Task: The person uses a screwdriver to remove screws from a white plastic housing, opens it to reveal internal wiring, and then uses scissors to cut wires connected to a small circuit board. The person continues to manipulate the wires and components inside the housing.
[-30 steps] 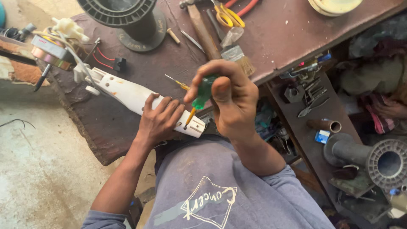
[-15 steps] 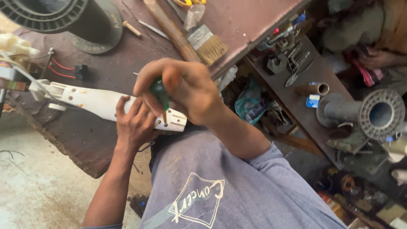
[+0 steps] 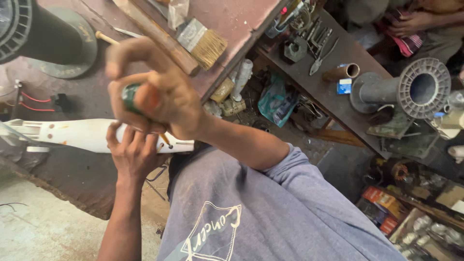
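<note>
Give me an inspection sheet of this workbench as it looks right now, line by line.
Surface: worn reddish-brown workbench, scuffed and stained.
Job's things: long white plastic part lying flat on the bench; green-handled screwdriver held upright above it.
Clutter: paintbrush, wooden stick, black fan stand.
Grippers: left hand pressing the white part down; right hand closed around the screwdriver handle.
Cables: red wires at the left.
Surroundings: lower shelf with pliers, grey plastic pipe stand; another person's hand top right.
</note>
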